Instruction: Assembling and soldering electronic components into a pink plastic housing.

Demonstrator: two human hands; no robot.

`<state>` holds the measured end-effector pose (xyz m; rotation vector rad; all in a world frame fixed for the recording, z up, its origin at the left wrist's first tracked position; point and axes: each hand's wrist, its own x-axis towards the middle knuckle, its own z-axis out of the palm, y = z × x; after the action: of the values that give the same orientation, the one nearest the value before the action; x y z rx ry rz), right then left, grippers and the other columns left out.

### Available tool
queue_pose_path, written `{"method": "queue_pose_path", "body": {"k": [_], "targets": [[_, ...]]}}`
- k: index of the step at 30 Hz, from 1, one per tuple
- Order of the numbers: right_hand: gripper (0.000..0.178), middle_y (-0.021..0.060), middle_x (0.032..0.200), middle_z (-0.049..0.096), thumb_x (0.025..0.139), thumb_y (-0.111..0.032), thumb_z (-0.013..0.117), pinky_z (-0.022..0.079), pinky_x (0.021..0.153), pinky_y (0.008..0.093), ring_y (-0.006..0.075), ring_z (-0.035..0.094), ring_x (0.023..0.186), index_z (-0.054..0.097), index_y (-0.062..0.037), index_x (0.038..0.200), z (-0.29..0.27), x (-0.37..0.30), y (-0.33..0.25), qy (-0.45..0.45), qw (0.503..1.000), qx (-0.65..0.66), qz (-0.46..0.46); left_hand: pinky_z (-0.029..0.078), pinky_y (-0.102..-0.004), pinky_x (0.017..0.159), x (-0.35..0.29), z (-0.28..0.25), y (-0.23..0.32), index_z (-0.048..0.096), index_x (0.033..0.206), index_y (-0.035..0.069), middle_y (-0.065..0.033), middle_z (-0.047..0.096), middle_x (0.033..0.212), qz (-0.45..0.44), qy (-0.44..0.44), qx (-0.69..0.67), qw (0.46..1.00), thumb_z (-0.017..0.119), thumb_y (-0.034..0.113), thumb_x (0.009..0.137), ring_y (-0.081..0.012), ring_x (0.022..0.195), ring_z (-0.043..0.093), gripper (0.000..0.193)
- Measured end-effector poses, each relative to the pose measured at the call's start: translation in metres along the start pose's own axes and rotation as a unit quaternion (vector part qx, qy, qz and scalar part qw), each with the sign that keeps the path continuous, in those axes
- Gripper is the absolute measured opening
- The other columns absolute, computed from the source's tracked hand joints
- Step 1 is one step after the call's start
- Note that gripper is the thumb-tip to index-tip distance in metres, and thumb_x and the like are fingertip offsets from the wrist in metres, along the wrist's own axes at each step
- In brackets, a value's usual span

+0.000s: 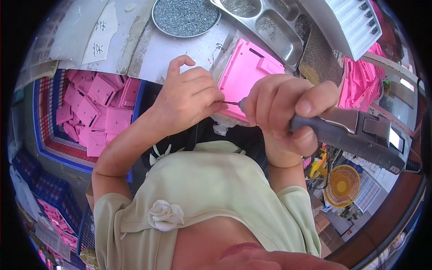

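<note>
My right hand (288, 105) is wrapped round a dark grey electric screwdriver (351, 130), its body pointing off to the right. The thin bit (231, 103) reaches left to the fingertips of my left hand (191, 92). There the thumb and fingers are pinched together at the bit's tip, the index finger side curled. Whatever they hold, if anything, is too small and hidden to make out. Behind both hands lies a flat pink plastic panel (240, 67) with a dark slot and a raised block, resting on clear plastic wrap at the table's near edge.
A round metal dish (186, 35) of small screws stands at the back, beside a steel compartment tray (288, 49) with small metal parts. A white ribbed tray (346, 27) is at the back right. Pink parts fill a blue-rimmed crate (38, 130) on the left; more pink parts (360, 81) lie right.
</note>
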<state>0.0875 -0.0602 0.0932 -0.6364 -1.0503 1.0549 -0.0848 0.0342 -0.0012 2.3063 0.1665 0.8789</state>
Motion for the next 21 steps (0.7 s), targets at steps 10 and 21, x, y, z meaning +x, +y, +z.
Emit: {"method": "queue_pose_path", "body": {"k": [10,21], "targets": [[0.03,0.0059,0.069,0.058,0.093,-0.018,0.077,0.052,0.061,0.036,0.0187,0.056,0.061,0.056,-0.0053,0.11,0.002,-0.015,0.005,-0.006,1.0,-0.012,0.002,0.034,-0.0498,0.103,-0.006,0.003,0.003,0.071,0.094,0.012,0.0,0.068,0.102,0.002,-0.04,0.005,0.999,0.086,0.026,0.07,-0.0201,0.103,0.062,0.031],[0.024,0.0065,0.063,0.055,0.096,-0.013,0.071,0.05,0.052,0.0348,0.0196,0.054,0.051,0.049,-0.0065,0.105,-0.002,-0.042,0.045,-0.024,0.98,-0.195,-0.012,0.028,-0.0543,0.107,0.0,0.001,-0.011,0.075,0.11,0.015,0.0023,0.064,0.14,-0.023,-0.176,0.015,0.984,0.071,0.01,0.071,-0.0289,0.126,0.054,0.039]]}}
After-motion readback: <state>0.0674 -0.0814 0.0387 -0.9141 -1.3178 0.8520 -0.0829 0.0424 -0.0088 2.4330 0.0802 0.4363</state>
